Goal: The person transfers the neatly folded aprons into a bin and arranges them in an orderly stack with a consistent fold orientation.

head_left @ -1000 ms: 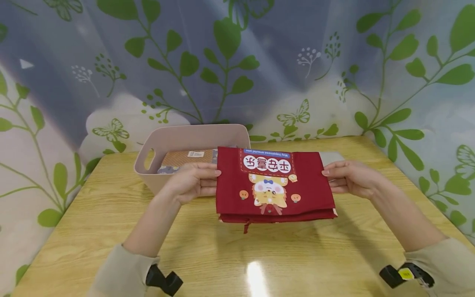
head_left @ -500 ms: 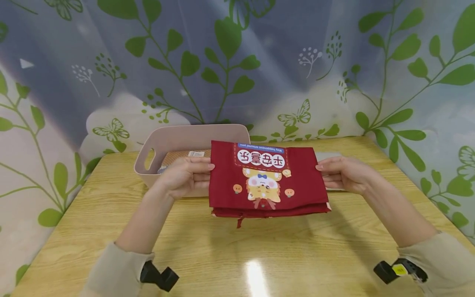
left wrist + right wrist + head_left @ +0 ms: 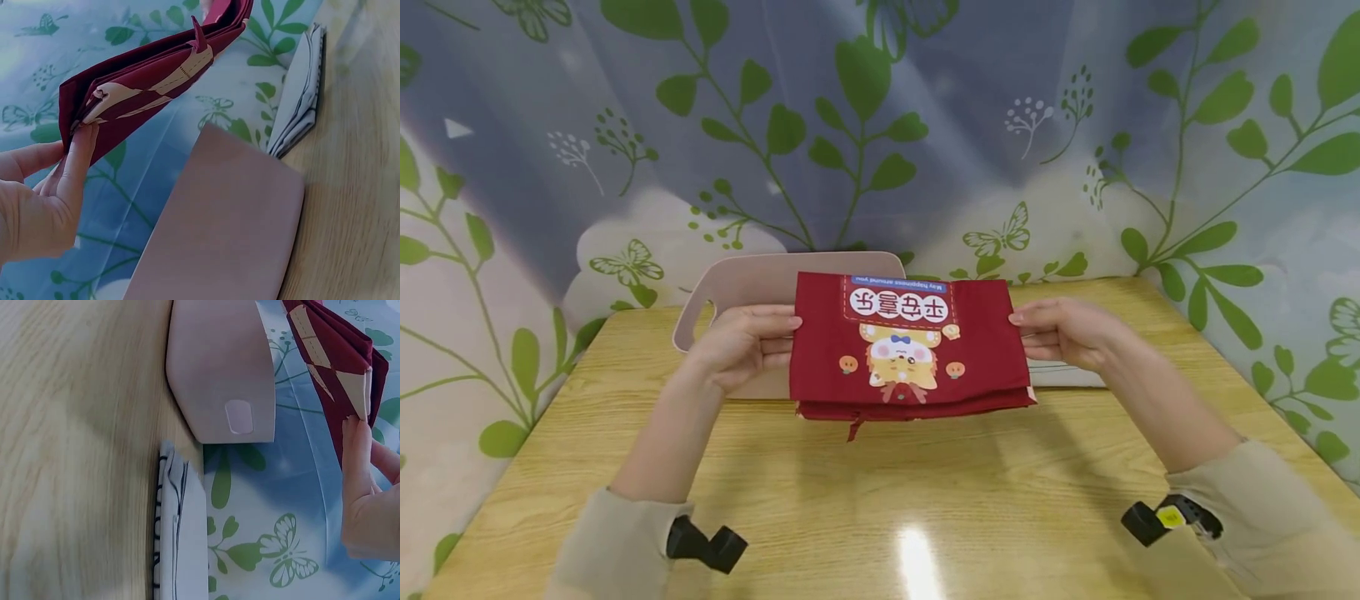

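A folded red cloth (image 3: 820, 358), printed with an upside-down cartoon animal, Chinese characters and English words, is held up above the table. My left hand (image 3: 748, 346) pinches its left edge between thumb and fingers. At the opposite edge, my right hand (image 3: 1067, 329) pinches it the same way. From below, in the left wrist view, the red cloth (image 3: 144, 94) shows several folded layers, beige patches and a short red tie hanging out. Behind and partly under it in the head view stands a pinkish bin (image 3: 752, 279); the cloth and left hand hide most of its opening.
A folded whitish cloth with dark lines (image 3: 1063, 375) lies on the wooden table (image 3: 1000, 500), right of the bin. The bin's side wall (image 3: 222, 369) rises next to it in the right wrist view. A leaf-patterned curtain (image 3: 970, 167) closes off the back.
Both hands have carried the red cloth left and slightly farther back, so it now covers much of the bin's opening. More of the whitish cloth shows on the right.
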Demonstrator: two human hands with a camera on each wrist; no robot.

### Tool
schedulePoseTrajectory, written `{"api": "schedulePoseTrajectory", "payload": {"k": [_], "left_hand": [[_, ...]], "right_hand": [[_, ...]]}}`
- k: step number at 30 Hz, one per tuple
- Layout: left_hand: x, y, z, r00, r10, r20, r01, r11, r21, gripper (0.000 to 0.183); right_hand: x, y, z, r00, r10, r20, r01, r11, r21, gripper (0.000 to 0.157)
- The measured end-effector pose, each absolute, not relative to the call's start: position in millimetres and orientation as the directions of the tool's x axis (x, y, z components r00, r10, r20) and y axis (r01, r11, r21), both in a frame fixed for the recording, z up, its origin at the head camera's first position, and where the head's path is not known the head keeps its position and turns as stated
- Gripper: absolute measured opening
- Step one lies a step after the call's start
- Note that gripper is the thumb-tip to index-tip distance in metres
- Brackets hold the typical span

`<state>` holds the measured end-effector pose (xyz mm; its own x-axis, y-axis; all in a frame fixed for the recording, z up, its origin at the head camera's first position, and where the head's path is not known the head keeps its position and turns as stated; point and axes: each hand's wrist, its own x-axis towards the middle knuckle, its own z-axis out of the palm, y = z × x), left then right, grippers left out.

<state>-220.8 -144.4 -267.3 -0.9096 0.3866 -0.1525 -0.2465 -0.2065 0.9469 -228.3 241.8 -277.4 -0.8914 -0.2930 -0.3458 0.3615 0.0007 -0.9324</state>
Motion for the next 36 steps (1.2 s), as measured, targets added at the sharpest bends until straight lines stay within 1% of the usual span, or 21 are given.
{"api": "schedulePoseTrajectory", "payload": {"k": [5,9,10,14,23,28,30,33,36], "left_hand": [[-222.8,-154.0,-264.0,-0.916,0.371,-0.155,-0.244,-0.205,0.948,0.029],[-227.7,-161.7,-263.3,-0.920,0.361,-0.153,-0.237,-0.201,0.951,0.027],[-228.8,-163.5,-263.0,-0.923,0.353,-0.155,-0.235,-0.196,0.952,0.026],[-234.6,-169.7,-261.9,-0.929,0.331,-0.168,-0.237,-0.183,0.954,0.025],[-245.4,-181.4,-254.7,-0.926,0.327,-0.187,-0.260,-0.195,0.946,0.027],[-250.0,-187.5,-252.9,-0.926,0.318,-0.204,-0.277,-0.204,0.939,0.027],[-252.3,-189.7,-253.5,-0.927,0.311,-0.210,-0.280,-0.200,0.939,0.027],[-255.9,-192.8,-255.0,-0.929,0.298,-0.220,-0.287,-0.202,0.936,0.025],[-259.6,-195.9,-257.0,-0.927,0.290,-0.236,-0.300,-0.204,0.932,0.018]], "right_hand": [[-235.3,230.1,-276.5,-0.892,-0.309,-0.331,0.357,-0.029,-0.934,0.012],[-241.4,219.5,-274.4,-0.896,-0.298,-0.329,0.351,-0.023,-0.936,0.005],[-243.5,217.0,-273.9,-0.897,-0.294,-0.330,0.351,-0.018,-0.936,0.006],[-251.7,207.8,-272.0,-0.896,-0.289,-0.337,0.351,0.001,-0.936,0.019],[-265.1,192.7,-268.0,-0.897,-0.287,-0.335,0.352,-0.008,-0.936,0.021],[-271.2,186.7,-266.2,-0.898,-0.284,-0.337,0.354,-0.010,-0.935,0.034],[-274.6,184.0,-266.0,-0.899,-0.282,-0.336,0.354,-0.014,-0.935,0.037],[-280.4,179.7,-266.5,-0.900,-0.277,-0.336,0.353,-0.014,-0.936,0.033],[-285.8,175.6,-268.5,-0.899,-0.270,-0.346,0.365,-0.023,-0.931,0.024]]}}
